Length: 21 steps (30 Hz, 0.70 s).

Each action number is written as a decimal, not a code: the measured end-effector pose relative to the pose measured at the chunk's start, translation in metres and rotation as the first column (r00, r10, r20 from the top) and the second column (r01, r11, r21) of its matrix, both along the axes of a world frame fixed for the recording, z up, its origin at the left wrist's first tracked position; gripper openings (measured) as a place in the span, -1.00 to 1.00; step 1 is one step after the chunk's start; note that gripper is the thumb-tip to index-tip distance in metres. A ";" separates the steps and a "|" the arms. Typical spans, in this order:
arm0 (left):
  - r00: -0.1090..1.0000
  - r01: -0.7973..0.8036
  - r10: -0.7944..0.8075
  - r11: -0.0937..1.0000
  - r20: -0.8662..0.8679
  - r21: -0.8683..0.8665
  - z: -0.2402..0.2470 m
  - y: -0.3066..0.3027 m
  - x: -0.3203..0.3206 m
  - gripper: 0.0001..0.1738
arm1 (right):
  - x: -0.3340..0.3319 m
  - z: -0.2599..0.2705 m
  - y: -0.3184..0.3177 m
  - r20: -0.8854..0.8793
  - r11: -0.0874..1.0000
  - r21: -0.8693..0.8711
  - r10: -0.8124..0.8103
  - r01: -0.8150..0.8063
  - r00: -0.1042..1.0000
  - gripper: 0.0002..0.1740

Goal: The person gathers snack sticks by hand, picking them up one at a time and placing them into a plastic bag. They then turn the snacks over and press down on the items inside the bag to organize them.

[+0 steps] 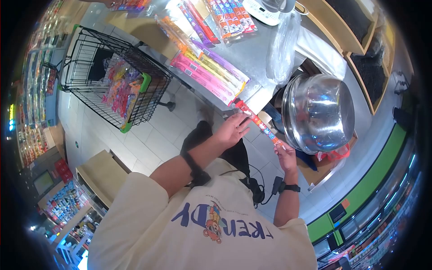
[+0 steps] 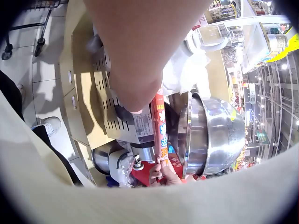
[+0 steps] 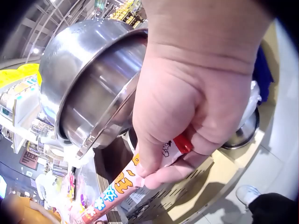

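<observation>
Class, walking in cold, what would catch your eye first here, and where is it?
The big shiny steel bowl sits tilted at the right. Beside it, a long red snack stick stretches between the hands: the right hand pinches its lower end, the left hand touches its upper end. Bright pink and purple packets lie on the counter above.

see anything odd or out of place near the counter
The nested steel bowls beside the counter stand tipped on edge, not flat. The right hand pinches a red snack stick; nothing looks spilled.
</observation>
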<state>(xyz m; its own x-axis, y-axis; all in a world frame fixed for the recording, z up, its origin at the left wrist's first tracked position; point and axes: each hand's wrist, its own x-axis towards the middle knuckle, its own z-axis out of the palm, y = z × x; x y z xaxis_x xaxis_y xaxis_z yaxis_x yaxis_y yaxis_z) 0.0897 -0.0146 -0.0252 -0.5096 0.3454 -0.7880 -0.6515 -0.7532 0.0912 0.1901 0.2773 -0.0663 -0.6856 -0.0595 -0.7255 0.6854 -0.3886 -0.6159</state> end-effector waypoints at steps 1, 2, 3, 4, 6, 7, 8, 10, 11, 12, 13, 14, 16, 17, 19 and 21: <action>1.000 0.022 -0.022 0.999 -0.011 0.028 0.000 -0.001 0.000 -0.77 | -0.004 -0.004 -0.003 0.000 1.000 0.001 0.014 -0.014 1.000 -0.61; 1.000 0.009 -0.008 1.000 -0.012 0.028 -0.001 -0.001 0.000 -0.77 | -0.008 -0.009 -0.005 -0.011 1.000 -0.025 0.013 -0.013 1.000 -0.62; 0.999 0.035 -0.034 0.999 -0.017 0.039 -0.002 -0.001 0.001 -0.80 | -0.014 -0.012 -0.007 -0.021 0.999 -0.051 0.011 -0.012 1.000 -0.62; 0.998 0.061 -0.060 0.997 -0.020 0.051 -0.003 0.000 0.002 -0.83 | -0.019 -0.016 -0.008 0.030 0.998 -0.064 0.020 -0.018 0.999 -0.60; 0.999 0.049 -0.048 0.998 -0.013 0.032 -0.006 0.001 0.005 -0.79 | -0.031 -0.025 -0.011 0.032 0.997 -0.067 0.044 -0.042 0.998 -0.60; 0.999 0.049 -0.049 0.999 -0.008 0.015 -0.007 0.002 0.007 -0.76 | -0.035 -0.029 -0.013 0.032 0.996 -0.067 0.056 -0.054 0.998 -0.59; 0.999 0.042 -0.042 0.999 -0.001 0.013 -0.009 0.002 0.008 -0.76 | -0.039 -0.033 -0.014 0.038 0.996 -0.070 0.063 -0.061 0.997 -0.59; 0.997 0.060 -0.059 0.998 0.047 -0.023 -0.005 0.004 0.006 -0.78 | -0.046 -0.037 -0.017 0.017 0.994 -0.060 0.093 -0.091 0.996 -0.60; 0.997 0.057 -0.056 0.998 0.050 -0.023 -0.003 0.003 0.004 -0.78 | -0.049 -0.039 -0.017 0.020 0.994 -0.061 0.096 -0.094 0.995 -0.60; 0.997 0.062 -0.061 0.998 0.039 -0.022 -0.002 0.003 0.004 -0.78 | -0.052 -0.035 -0.018 0.016 0.992 -0.048 0.118 -0.117 0.993 -0.59; 0.997 0.067 -0.066 0.998 0.026 -0.021 -0.002 0.004 0.004 -0.77 | -0.056 -0.032 -0.019 0.011 0.990 -0.034 0.140 -0.140 0.990 -0.59; 0.998 0.063 -0.062 0.998 0.026 -0.021 -0.001 0.004 0.002 -0.77 | -0.059 -0.027 -0.020 0.010 0.989 -0.034 0.144 -0.144 0.989 -0.59; 0.992 0.120 -0.117 0.992 0.057 -0.048 -0.001 0.005 0.001 -0.74 | -0.064 -0.016 -0.024 0.005 0.978 0.031 0.204 -0.204 0.979 -0.55; 0.992 0.115 -0.112 0.992 0.065 -0.046 -0.002 0.004 0.003 -0.74 | -0.064 -0.011 -0.026 0.013 0.977 0.030 0.209 -0.209 0.978 -0.55; 0.995 0.103 -0.102 0.994 0.019 -0.028 -0.008 0.003 0.007 -0.66 | -0.066 -0.004 -0.030 0.039 0.976 0.051 0.212 -0.214 0.977 -0.58; 0.995 0.096 -0.096 0.995 0.006 -0.030 -0.011 0.004 0.008 -0.65 | -0.067 -0.004 -0.033 0.032 0.967 0.064 0.246 -0.248 0.969 -0.59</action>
<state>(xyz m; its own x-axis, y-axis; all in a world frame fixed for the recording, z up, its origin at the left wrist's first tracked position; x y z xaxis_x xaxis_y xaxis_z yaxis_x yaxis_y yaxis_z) 0.0973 -0.0102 -0.0361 -0.4718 0.3684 -0.8010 -0.7213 -0.6838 0.1104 0.1227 0.2439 -0.0706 -0.6385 -0.1755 -0.7493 0.7695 -0.1640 -0.6173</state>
